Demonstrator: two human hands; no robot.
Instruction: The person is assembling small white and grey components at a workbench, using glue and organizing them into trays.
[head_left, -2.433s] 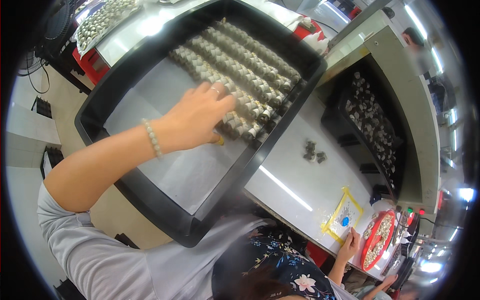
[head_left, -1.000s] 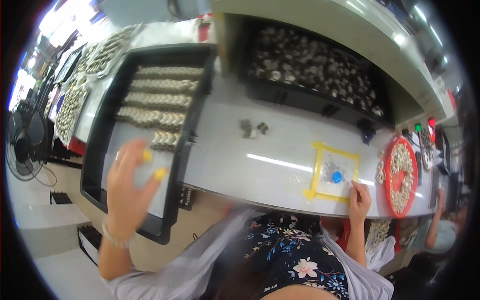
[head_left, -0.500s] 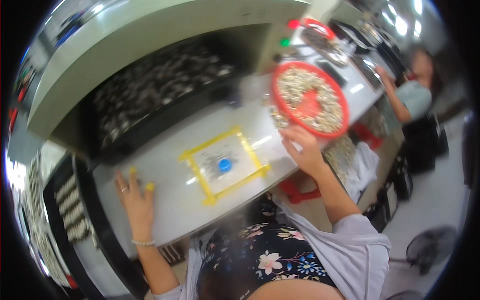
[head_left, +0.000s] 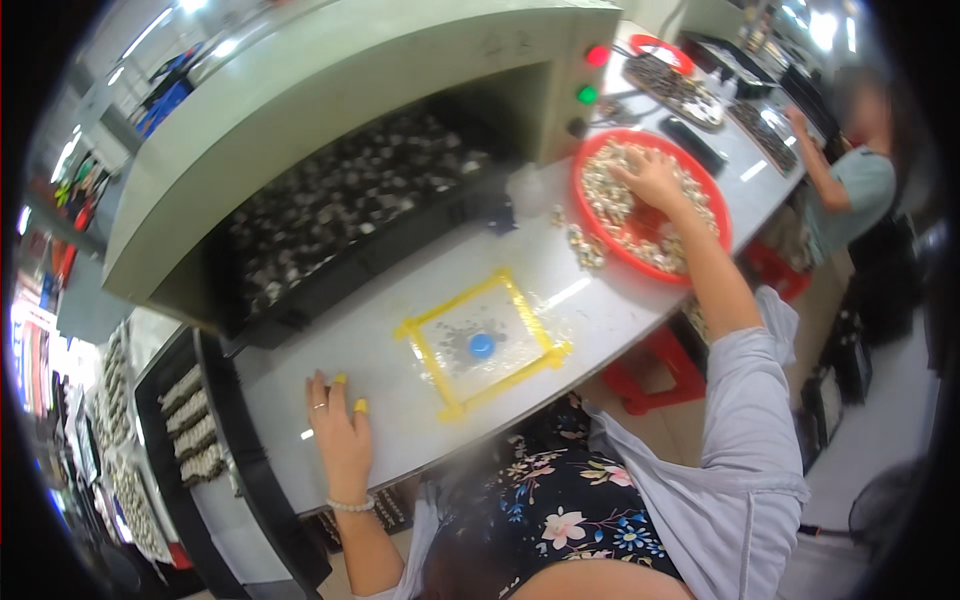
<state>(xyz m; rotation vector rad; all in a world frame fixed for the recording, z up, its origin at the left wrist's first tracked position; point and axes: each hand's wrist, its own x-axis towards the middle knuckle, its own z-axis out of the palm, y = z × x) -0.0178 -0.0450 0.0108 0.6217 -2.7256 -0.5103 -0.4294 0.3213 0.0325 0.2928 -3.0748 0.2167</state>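
My left hand [head_left: 342, 440] lies on the white tabletop, palm down, with its fingers apart and nothing in it. Yellow covers sit on two of its fingertips. At the right, my right hand [head_left: 655, 182] reaches into a round red basket [head_left: 722, 225], its bent fingers apart and their tips among many small pale pieces [head_left: 612, 200] that look like pearls or bits of shell. Whether any piece is between them is too small to make out. Between my hands, yellow tape [head_left: 430, 368] frames a rectangle on the table, with a small blue cap-like disc [head_left: 482, 346] inside.
A pale cabinet [head_left: 330, 130] stands behind the table, its dark tray [head_left: 330, 200] full of small glinting pieces. A loose pile of pale pieces [head_left: 584, 248] lies beside the basket. Black racks [head_left: 225, 430] hold rows of pale strands at left. Another person [head_left: 855, 180] works at far right.
My right hand has moved from the table beside the basket's near edge into the basket. My left hand still rests on the table. The whole view has shifted.
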